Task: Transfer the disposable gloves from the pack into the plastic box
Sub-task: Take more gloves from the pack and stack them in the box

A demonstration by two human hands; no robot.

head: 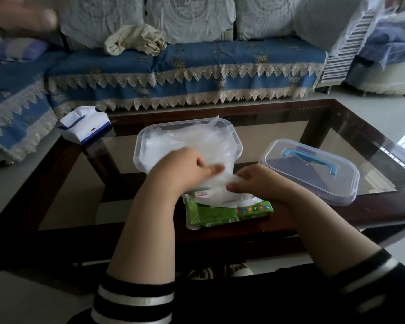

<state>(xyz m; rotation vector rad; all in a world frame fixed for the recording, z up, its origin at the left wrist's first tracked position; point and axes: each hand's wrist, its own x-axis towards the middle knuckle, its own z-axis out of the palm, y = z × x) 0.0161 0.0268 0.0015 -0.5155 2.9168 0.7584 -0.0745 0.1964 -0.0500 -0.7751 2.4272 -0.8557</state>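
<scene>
A green glove pack lies on the glass table near its front edge. Just behind it stands the clear plastic box, open, with several thin translucent gloves piled inside. My left hand and my right hand are both above the pack's opening. Together they pinch a clear glove that stretches between them, partly out of the pack. My hands hide the pack's opening and the box's near wall.
The box's clear lid with a blue handle lies on the table to the right. A white and blue tissue pack sits at the table's far left corner. A blue-covered sofa stands behind the table.
</scene>
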